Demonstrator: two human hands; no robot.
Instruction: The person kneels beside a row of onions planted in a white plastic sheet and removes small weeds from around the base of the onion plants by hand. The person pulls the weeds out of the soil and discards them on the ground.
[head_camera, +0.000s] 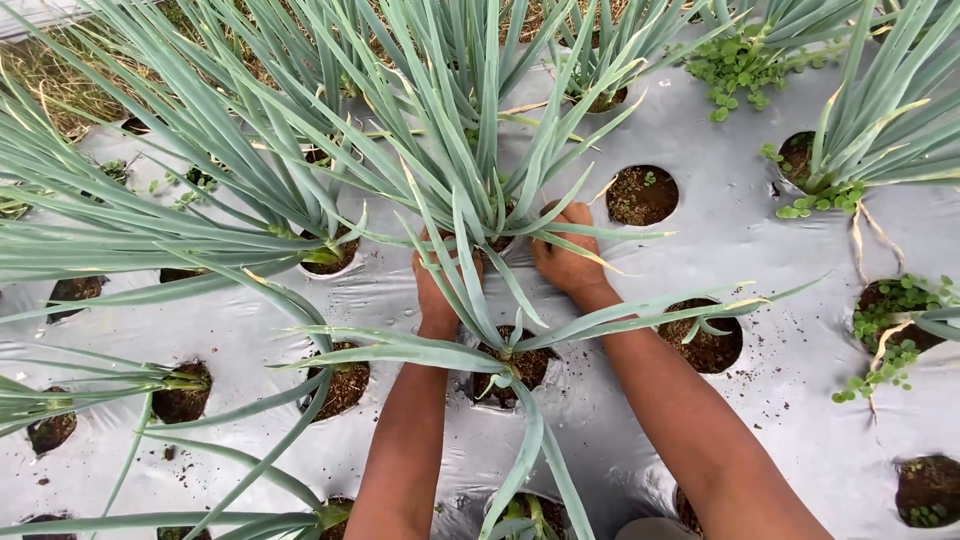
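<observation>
Upright green onion clump (470, 150) in mulch hole

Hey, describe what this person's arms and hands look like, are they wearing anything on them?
Both forearms are bare as far as the view shows: no sleeves, gloves, watch or bracelets. The left hand and the right hand are bare too, with no rings that can be seen. The leaves cover part of the fingers, so small details there cannot be told.

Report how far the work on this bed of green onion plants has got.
Done: the round soil hole in the silver plastic mulch sheet looks weed-free. In hand: left hand and right hand reach into the tall blue-green onion clump. Left: small round-leaved weeds fill right-side holes.
</observation>
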